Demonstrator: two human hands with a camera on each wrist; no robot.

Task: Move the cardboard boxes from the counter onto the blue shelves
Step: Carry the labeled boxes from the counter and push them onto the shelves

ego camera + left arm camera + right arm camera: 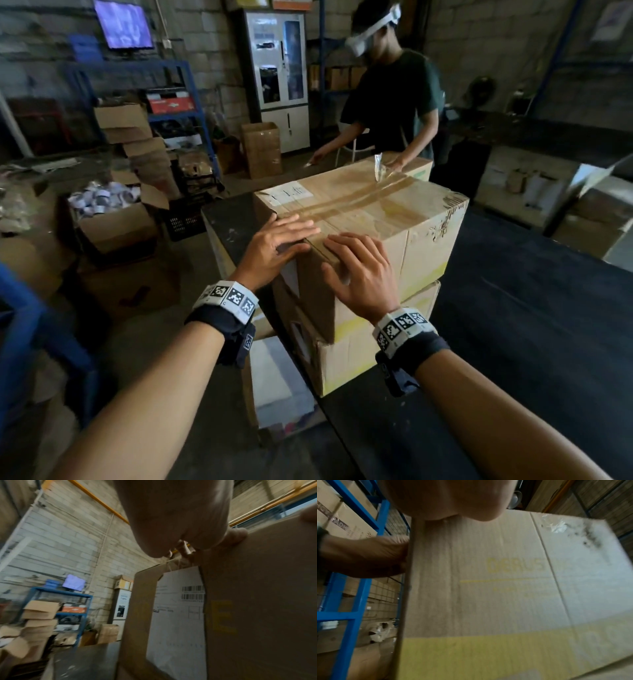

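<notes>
Two taped cardboard boxes are stacked on the black counter (534,308): the top box (370,205) sits on a lower box (359,356) with a yellow band. My left hand (277,243) lies flat over the top box's near corner, fingers straight. My right hand (359,270) rests spread on the near top edge and front face. The left wrist view shows the palm (171,513) above the box's white label (175,615). In the right wrist view, the palm (445,497) presses the box face (488,588), and blue shelves (356,601) holding boxes stand to the left.
A person in a headset (394,96) stands across the counter, hands on another box (411,168). Open cartons (113,219) and a black crate (185,219) crowd the floor at left. A blue frame (20,325) is close on my left; a second blue rack (137,68) is behind.
</notes>
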